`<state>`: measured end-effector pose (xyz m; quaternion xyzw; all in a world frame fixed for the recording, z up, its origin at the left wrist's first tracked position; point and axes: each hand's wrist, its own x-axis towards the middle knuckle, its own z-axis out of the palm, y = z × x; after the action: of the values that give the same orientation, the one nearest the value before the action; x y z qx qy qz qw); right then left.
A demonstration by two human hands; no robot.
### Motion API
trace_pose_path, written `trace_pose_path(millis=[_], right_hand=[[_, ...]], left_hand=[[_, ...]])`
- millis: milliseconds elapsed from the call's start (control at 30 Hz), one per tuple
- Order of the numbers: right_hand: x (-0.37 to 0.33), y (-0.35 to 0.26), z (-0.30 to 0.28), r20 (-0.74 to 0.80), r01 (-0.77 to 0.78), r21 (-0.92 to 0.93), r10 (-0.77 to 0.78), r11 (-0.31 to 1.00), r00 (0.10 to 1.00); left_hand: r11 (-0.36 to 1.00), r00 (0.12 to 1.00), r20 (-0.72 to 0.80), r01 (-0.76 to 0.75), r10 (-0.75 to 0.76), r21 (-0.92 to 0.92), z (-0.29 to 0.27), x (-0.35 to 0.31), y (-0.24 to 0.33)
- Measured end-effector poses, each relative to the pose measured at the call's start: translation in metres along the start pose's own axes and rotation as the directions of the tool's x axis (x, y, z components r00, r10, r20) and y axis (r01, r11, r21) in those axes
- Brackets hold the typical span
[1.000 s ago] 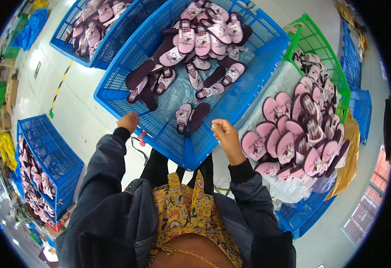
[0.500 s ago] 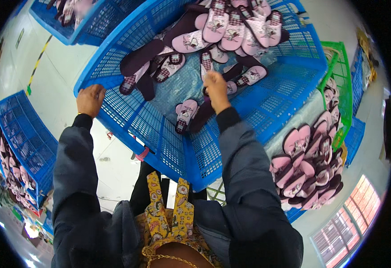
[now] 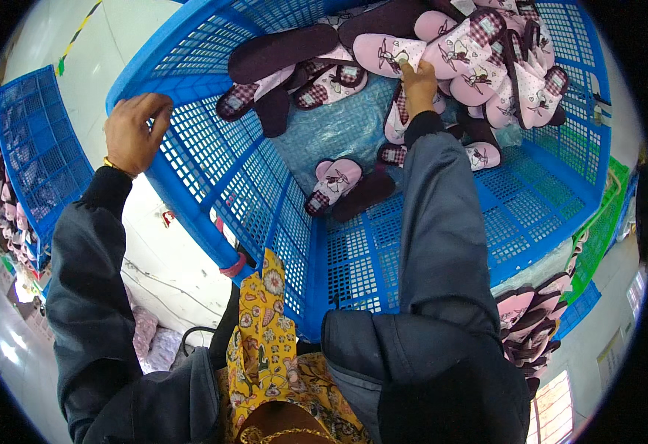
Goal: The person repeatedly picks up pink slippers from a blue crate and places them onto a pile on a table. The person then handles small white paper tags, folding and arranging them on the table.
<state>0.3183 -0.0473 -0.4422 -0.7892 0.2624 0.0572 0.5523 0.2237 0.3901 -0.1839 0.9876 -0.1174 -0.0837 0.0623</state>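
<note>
From my end I see pink slippers (image 3: 537, 103) heaped in one large blue basket (image 3: 191, 148) in front of me, mostly toward its far side. Each upper that shows its face has a pink toe, a paler section with small hearts and a line-drawn figure, and dark maroon edging; the insoles are checked in maroon and white, while the overturned ones show plain dark soles. My right hand (image 3: 420, 85) is in the basket, fingers bent against the toe of one pink slipper (image 3: 385, 53); I cannot tell whether they close on it. My left hand (image 3: 137, 133) is curled at the left rim, and I cannot tell if it grips. I count two hands, one bangle (image 3: 109, 163) on the left wrist, and one pink tie (image 3: 234, 265) on the rim. In the near corner lie one slipper face up, one pink toe behind it, and one dark sole (image 3: 366, 197) beside them; the far heap overlaps too much for me to count. A clear plastic sheet (image 3: 309, 140) covers part of the basket floor. Beyond stand one smaller-looking blue basket (image 3: 43, 148) at left and one green basket (image 3: 598, 229) at right, near more pink slippers.
</note>
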Motion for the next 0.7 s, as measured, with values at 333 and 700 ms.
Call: trace_pose_path(millis=[333,700], right_hand=[[-0.164,0.04,0.023,0.216,-0.339,0.274,0.286,0.9,0.934],[-0.171,0.192,0.069,0.268,-0.257,0.043,0.236,0.965,0.934]], left_hand=[[1.0,0.998,0.064,0.018,-0.017,-0.006,-0.003,0.001,0.002],[0.999,0.996,0.087,-0.009,0.005,0.041,0.0,0.004,0.001]])
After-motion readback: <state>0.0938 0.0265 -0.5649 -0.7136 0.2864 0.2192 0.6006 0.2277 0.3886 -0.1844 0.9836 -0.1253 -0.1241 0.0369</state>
